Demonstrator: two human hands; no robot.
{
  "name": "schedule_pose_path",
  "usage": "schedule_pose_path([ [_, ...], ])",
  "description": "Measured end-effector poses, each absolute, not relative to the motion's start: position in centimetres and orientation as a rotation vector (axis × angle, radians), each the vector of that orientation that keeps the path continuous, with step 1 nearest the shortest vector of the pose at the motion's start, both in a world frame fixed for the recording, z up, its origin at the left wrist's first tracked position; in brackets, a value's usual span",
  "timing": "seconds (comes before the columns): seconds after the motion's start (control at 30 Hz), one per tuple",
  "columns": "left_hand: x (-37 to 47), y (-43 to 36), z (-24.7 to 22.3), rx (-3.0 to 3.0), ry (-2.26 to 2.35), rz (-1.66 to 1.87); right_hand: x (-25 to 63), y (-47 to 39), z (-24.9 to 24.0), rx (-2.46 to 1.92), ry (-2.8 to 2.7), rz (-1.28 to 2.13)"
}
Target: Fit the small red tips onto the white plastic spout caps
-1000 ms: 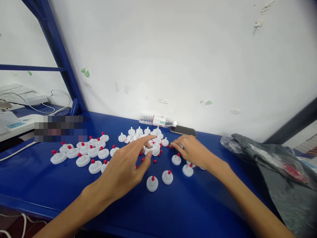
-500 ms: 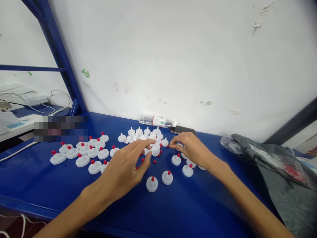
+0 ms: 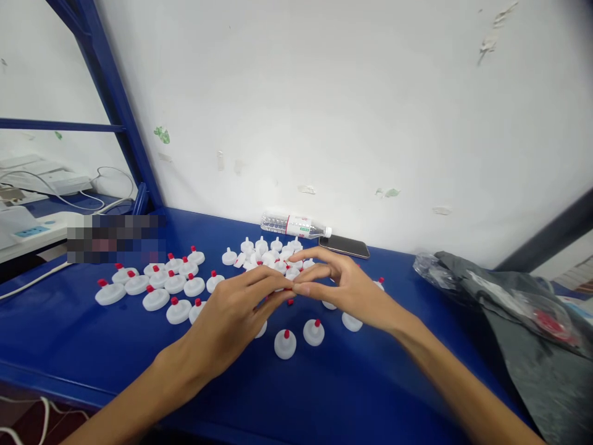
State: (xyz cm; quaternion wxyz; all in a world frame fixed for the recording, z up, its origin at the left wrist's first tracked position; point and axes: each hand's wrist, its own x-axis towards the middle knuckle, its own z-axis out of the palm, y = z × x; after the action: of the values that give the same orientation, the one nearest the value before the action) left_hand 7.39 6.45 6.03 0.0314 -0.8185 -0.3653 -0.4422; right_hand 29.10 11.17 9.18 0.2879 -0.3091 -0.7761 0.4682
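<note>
Thumb and fingers of my left hand (image 3: 238, 306) are pinched together over the middle of the table, around a white spouted lid (image 3: 279, 289) that is mostly hidden by the fingers. My right hand (image 3: 340, 284) meets it there, its thumb and index fingertips touching the left fingertips; what they pinch is hidden. Just behind the hands is a pile of bare white spouted lids (image 3: 262, 246). A small red cap (image 3: 290, 302) lies below the fingertips. Nearer to me stand two white lids with red caps on their spouts, one lid (image 3: 285, 346) left of the other lid (image 3: 314, 334).
Several red-capped lids (image 3: 175, 283) stand in a group at the left, with others partly behind my right hand. A plastic bottle (image 3: 296, 226) and a phone (image 3: 345, 246) lie by the wall. Grey plastic bags (image 3: 500, 296) cover the right side. A power strip (image 3: 41, 232) is at far left.
My right hand has moved left from beside the pile to meet my left hand. My left hand has stayed nearly in place, its fingers closing further over the white lid.
</note>
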Motion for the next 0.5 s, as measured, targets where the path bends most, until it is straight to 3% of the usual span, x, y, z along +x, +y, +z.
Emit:
schedule_pose_path([
  [0.07, 7.3, 6.5, 6.0, -2.503, -1.201, -1.34, 29.6, 11.8, 9.1, -0.889, -2.139, 1.077],
  [0.23, 7.2, 6.7, 6.0, -2.447, -1.326, -1.297, 30.8, 13.9, 7.1, -1.108, -2.388, 0.115],
  [0.5, 6.9, 6.9, 5.4, -2.455, -1.223, -1.282, 32.0, 15.5, 4.8, -1.072, -2.597, 0.172],
])
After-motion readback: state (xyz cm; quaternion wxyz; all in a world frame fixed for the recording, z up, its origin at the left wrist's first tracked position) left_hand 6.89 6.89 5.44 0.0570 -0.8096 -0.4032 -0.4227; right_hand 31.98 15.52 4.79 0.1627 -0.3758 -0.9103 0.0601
